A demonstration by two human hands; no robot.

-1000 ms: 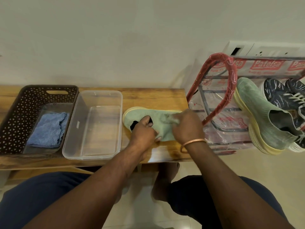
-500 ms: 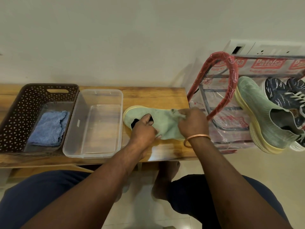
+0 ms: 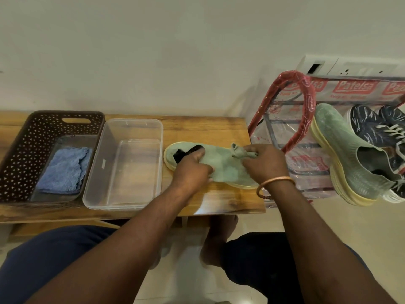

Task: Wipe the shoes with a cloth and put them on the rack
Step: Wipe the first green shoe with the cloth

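A pale green knit shoe (image 3: pixel 221 165) with a yellow sole lies on its side on the wooden bench (image 3: pixel 210 128), heel opening to the left. My left hand (image 3: pixel 192 170) grips it at the collar, thumb in the opening. My right hand (image 3: pixel 265 163) holds a bunched grey-green cloth (image 3: pixel 240 153) against the toe end of the shoe. Its matching green shoe (image 3: pixel 348 156) stands tilted on the rack (image 3: pixel 295 102) at the right, beside a pair of dark blue sneakers (image 3: pixel 372 128).
A clear plastic tub (image 3: pixel 109 178) sits on the bench left of the shoe. Further left, a brown perforated basket (image 3: pixel 22 150) holds a folded blue cloth (image 3: pixel 63 170). The rack is wrapped in printed plastic. A white socket strip (image 3: pixel 350 69) runs along the wall above it.
My right hand has slid the cloth rightward along the shoe toward the toe, uncovering more of the upper. My left hand has stayed at the collar.
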